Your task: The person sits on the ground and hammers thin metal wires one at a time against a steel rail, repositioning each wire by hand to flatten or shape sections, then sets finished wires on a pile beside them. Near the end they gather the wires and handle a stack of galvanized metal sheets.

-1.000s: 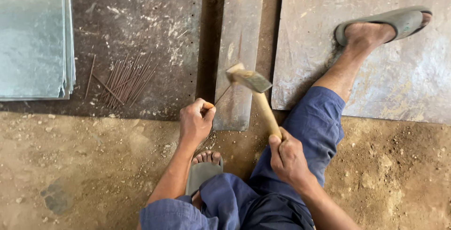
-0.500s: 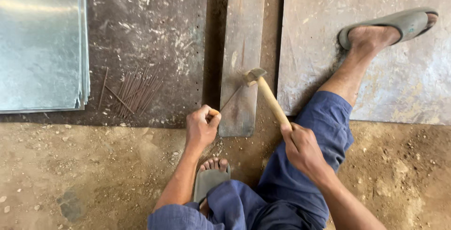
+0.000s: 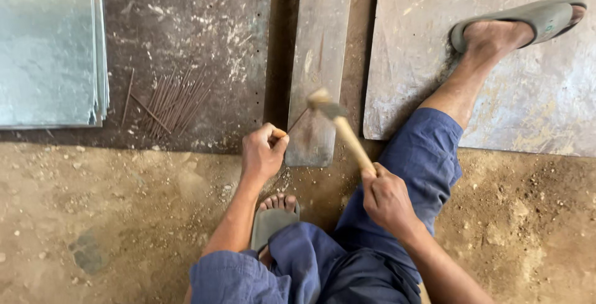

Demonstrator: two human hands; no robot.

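Observation:
My left hand (image 3: 263, 151) pinches a long thin nail (image 3: 298, 120) and holds it slanted against the near end of a narrow metal strip (image 3: 320, 49). In my right hand (image 3: 386, 196) is a hammer by its wooden handle (image 3: 351, 141), and the blurred hammer head (image 3: 323, 101) hovers just above the nail's tip. I sit on the dirt in blue trousers. One sandalled foot (image 3: 273, 214) is tucked under me and the other foot (image 3: 519, 26) rests on a board.
A loose pile of long nails (image 3: 172, 100) lies on a dark scuffed board (image 3: 186, 31). Stacked shiny metal sheets (image 3: 49, 46) sit at the far left. A pale board (image 3: 496, 93) lies at the right. Sandy ground (image 3: 112, 217) runs along the front.
The hammer head has swung from a raised spot over the strip down toward the nail tip. My left hand keeps pinching the nail; the view shifted slightly.

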